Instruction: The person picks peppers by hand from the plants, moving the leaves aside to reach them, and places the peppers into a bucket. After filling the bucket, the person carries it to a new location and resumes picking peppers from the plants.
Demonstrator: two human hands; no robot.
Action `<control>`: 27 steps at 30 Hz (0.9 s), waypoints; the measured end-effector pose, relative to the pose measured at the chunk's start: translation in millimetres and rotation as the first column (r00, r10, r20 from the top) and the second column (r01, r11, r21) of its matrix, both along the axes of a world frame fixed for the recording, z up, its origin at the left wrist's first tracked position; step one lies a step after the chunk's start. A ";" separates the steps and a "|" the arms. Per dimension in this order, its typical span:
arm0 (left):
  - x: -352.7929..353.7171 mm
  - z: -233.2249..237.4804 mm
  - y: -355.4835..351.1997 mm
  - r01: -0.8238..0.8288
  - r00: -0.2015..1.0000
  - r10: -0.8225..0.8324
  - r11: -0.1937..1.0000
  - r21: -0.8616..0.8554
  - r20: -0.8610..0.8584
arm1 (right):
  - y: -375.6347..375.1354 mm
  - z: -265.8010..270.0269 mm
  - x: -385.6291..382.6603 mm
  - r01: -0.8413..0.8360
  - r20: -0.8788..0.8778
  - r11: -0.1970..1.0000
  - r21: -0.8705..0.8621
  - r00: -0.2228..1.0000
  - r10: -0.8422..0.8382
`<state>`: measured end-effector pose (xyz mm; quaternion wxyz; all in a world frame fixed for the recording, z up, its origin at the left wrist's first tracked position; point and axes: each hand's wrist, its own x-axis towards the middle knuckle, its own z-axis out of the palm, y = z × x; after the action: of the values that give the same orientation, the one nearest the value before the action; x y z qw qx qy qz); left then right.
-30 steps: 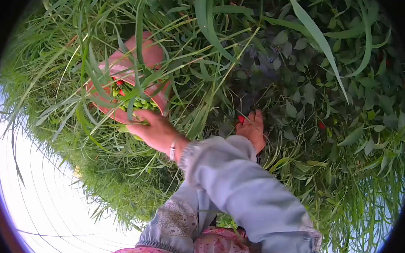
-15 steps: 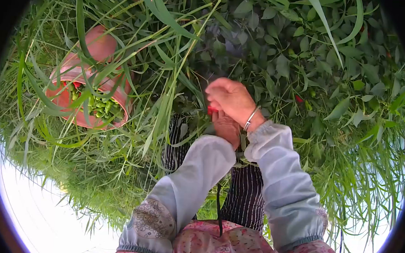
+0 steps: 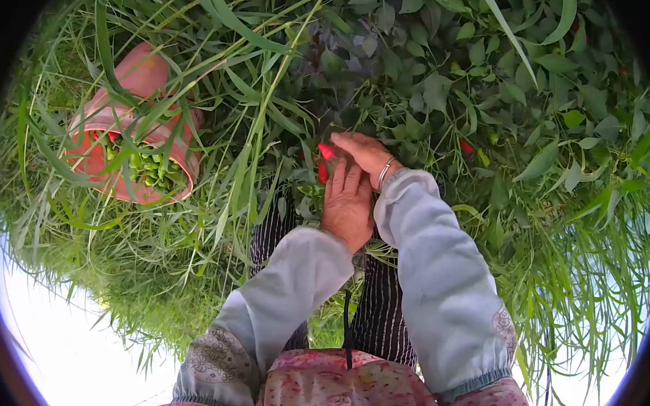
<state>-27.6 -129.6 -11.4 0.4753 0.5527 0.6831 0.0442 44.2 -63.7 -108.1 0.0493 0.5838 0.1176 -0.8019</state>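
Observation:
Two red peppers, one (image 3: 326,151) above the other (image 3: 323,173), show at the fingertips of my left hand (image 3: 347,208). That hand is open, its fingers stretched out towards the plants. My right hand (image 3: 364,155), with a bangle on the wrist, is just above and to the right of it, its fingers reaching over to the upper pepper. Its grip is partly hidden, so I cannot tell whether it holds anything. Leafy pepper plants (image 3: 437,91) surround both hands.
A pinkish bucket (image 3: 95,180) lies tilted in the grass at the left, with green and some red peppers inside. Long grass blades (image 3: 279,90) cross the view between bucket and hands. Another red pepper (image 3: 467,146) hangs at the right.
My left hand has come out from under my right hand and its fingers are now stretched out. A second red pepper shows. The view has shifted slightly.

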 end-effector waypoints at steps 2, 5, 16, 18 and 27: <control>-17.2 11.0 2.3 0.012 0.998 -0.016 0.997 0.080 0.055 | -6.5 -10.2 7.3 0.022 -0.091 0.998 -0.063 0.995 -0.028; -54.7 14.3 7.1 -0.222 0.968 0.214 0.974 0.051 0.132 | -14.0 -2.1 13.4 0.099 -0.072 0.990 -0.096 0.992 -0.106; -42.4 20.6 29.1 0.281 0.927 -0.310 0.947 -0.154 -0.213 | -25.6 4.5 29.6 0.210 0.049 0.973 0.100 0.975 -0.215; -37.6 23.1 25.3 0.309 0.917 -0.329 0.944 -0.117 -0.226 | -23.9 15.2 35.0 0.208 0.063 0.967 0.150 0.974 -0.219; -6.1 57.4 25.8 0.134 0.969 -0.158 0.982 -0.134 -0.188 | -5.2 51.8 26.6 0.513 0.046 0.857 0.043 0.856 -0.515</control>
<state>-33.7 -103.8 46.0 0.4395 0.5736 0.6857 -0.0874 70.8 -68.9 -56.3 -0.1717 0.6168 -0.0322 -0.7675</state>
